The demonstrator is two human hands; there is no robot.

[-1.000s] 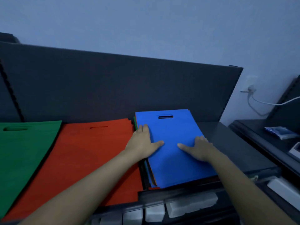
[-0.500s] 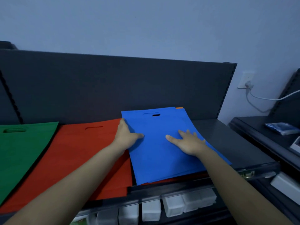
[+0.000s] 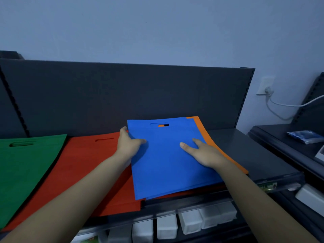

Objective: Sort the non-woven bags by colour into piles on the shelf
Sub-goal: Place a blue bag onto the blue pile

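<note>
Head view: the blue bag [image 3: 166, 169] lies on an orange bag [image 3: 199, 127] on the shelf [image 3: 245, 151]; the left hand [image 3: 129, 146] pinches its left edge, thumb on top, and the right hand [image 3: 203, 153] rests flat on it, fingers straight. Better to lift it clear than drag it; possibly two blue layers are pinched.

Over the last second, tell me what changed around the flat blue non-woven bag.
The flat blue non-woven bag slid left onto the red bag pile, baring an orange bag beneath along its right edge. The left hand went from lying flat to gripping the blue bag's left edge. The right hand stays flat on top; the green bag has not moved.
</note>
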